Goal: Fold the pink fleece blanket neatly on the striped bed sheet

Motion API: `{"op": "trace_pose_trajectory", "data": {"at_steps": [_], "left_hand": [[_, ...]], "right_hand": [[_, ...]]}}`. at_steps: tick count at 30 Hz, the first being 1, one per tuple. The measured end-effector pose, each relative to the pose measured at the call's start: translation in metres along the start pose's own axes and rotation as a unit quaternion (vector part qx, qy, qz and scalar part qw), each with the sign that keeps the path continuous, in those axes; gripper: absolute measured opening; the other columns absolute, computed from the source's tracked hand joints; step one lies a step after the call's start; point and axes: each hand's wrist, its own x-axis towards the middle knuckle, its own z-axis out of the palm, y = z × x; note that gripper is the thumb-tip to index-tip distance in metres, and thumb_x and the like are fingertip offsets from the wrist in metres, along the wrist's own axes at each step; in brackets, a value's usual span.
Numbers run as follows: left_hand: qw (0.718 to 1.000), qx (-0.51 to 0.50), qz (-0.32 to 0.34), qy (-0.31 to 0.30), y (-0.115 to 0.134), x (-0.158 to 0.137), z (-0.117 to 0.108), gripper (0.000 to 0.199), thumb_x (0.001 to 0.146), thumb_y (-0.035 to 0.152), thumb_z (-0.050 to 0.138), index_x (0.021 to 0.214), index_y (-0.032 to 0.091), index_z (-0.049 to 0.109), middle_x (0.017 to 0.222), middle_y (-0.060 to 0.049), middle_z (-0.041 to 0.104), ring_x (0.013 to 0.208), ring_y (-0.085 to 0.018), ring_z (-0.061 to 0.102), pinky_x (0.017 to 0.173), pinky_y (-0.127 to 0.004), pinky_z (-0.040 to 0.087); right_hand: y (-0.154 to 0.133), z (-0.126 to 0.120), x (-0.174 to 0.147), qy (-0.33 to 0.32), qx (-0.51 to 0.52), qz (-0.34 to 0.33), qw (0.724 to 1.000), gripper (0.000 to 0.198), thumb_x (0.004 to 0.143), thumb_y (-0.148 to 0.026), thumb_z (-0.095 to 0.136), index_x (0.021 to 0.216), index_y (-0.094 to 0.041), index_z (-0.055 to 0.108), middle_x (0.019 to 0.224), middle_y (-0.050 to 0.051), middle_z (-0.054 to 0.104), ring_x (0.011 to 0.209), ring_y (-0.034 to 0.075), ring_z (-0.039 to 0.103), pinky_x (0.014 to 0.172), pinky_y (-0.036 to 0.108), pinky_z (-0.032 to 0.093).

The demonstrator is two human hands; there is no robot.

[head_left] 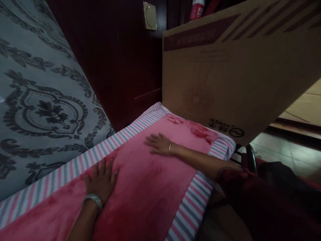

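Observation:
A pink plush blanket (150,180) lies spread out, with a border of pink, grey and white stripes (82,160) along its edges. Near the wall-side edge, my left hand (102,179) rests flat on the plush with fingers spread; a wide silver bangle circles that wrist. My right hand (158,144) lies palm down farther up the blanket, its fingers stretched out and slightly blurred, a thin bracelet on the wrist. Neither hand grips anything. Darker red patches mark the pile at the far end and in the foreground.
A large printed cardboard box (238,73) stands at the blanket's far end. Patterned wallpaper (45,100) runs along the left, beside a dark red wooden panel (120,60) with a switch plate (150,16). Tiled floor (288,157) shows at right, behind a dark metal rail (250,159).

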Motion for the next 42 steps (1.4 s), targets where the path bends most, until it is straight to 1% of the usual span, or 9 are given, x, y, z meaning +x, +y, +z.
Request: {"op": "trace_pose_trajectory", "data": {"at_steps": [3,7,12,22,26,30,33,37,42], "left_hand": [[1.000,-0.017,0.005,0.018,-0.002,0.002,0.003,0.062,0.103,0.042,0.022,0.162,0.022,0.030,0.171,-0.012,0.020,0.157,-0.037,0.018,0.117,-0.070,0.025],[0.999,-0.033,0.004,0.021,-0.002,0.003,0.003,0.063,0.103,0.043,0.023,0.162,0.022,0.032,0.171,-0.013,0.021,0.157,-0.038,0.018,0.116,-0.070,0.025],[0.999,-0.033,-0.001,0.016,-0.003,0.004,0.003,0.062,0.103,0.043,0.024,0.162,0.023,0.031,0.171,-0.012,0.020,0.158,-0.037,0.017,0.117,-0.070,0.025],[0.999,-0.046,0.001,0.007,0.001,-0.001,-0.003,0.063,0.103,0.048,0.028,0.162,0.025,0.032,0.171,-0.013,0.022,0.157,-0.038,0.018,0.118,-0.070,0.023],[0.998,-0.061,0.008,0.015,0.000,-0.003,-0.011,0.062,0.103,0.046,0.029,0.159,0.023,0.038,0.169,-0.015,0.028,0.155,-0.040,0.022,0.117,-0.073,0.024],[0.996,-0.076,0.016,0.054,0.014,-0.021,-0.027,0.064,0.102,0.046,0.032,0.159,0.017,0.038,0.166,-0.021,0.031,0.153,-0.041,0.027,0.116,-0.071,0.028],[0.985,-0.068,0.143,0.061,0.035,-0.060,-0.030,0.062,0.101,0.045,0.039,0.158,0.020,0.041,0.167,-0.018,0.031,0.154,-0.039,0.026,0.120,-0.068,0.024],[0.928,-0.063,0.366,0.018,0.057,-0.121,-0.006,0.062,0.098,0.048,0.047,0.158,0.035,0.038,0.168,-0.007,0.033,0.155,-0.036,0.026,0.121,-0.065,0.023],[0.912,-0.054,0.401,0.065,0.060,-0.143,0.026,0.065,0.098,0.051,0.047,0.159,0.032,0.036,0.167,-0.009,0.034,0.153,-0.036,0.028,0.121,-0.063,0.021]], "right_hand": [[0.014,0.008,-0.031,0.008,-0.020,0.032,0.999,0.064,0.102,-0.060,0.039,0.162,-0.038,0.031,0.169,0.002,0.026,0.157,0.029,0.020,0.124,0.060,0.017],[0.099,-0.019,-0.085,0.009,-0.027,0.207,0.978,0.060,0.106,-0.046,0.031,0.162,-0.025,0.035,0.169,0.009,0.026,0.155,0.033,0.023,0.122,0.061,0.024],[0.153,-0.024,-0.122,0.004,-0.019,0.280,0.960,0.061,0.105,-0.048,0.026,0.163,-0.031,0.030,0.170,0.005,0.025,0.149,0.035,0.036,0.115,0.060,0.037],[0.136,-0.034,-0.120,0.006,-0.017,0.308,0.951,0.058,0.103,-0.043,0.035,0.160,-0.032,0.037,0.164,0.003,0.040,0.146,0.025,0.041,0.118,0.047,0.037],[0.089,-0.038,-0.116,0.038,-0.039,0.332,0.942,0.061,0.103,-0.045,0.035,0.161,-0.025,0.036,0.166,0.012,0.034,0.150,0.032,0.032,0.118,0.059,0.030],[0.019,-0.019,-0.119,0.046,-0.052,0.291,0.954,0.063,0.104,-0.055,0.032,0.162,-0.033,0.032,0.170,0.009,0.024,0.154,0.036,0.024,0.118,0.064,0.026],[-0.007,-0.009,-0.135,0.034,-0.040,0.246,0.968,0.062,0.104,-0.057,0.029,0.163,-0.037,0.029,0.171,0.006,0.022,0.155,0.034,0.022,0.118,0.063,0.027],[0.019,-0.018,-0.171,0.009,-0.031,0.266,0.963,0.057,0.105,-0.051,0.029,0.159,-0.036,0.038,0.168,0.006,0.030,0.153,0.035,0.027,0.117,0.066,0.024],[0.074,-0.027,-0.197,0.008,-0.041,0.300,0.953,0.054,0.106,-0.042,0.029,0.158,-0.031,0.042,0.167,0.005,0.033,0.152,0.032,0.028,0.120,0.059,0.024]]}}
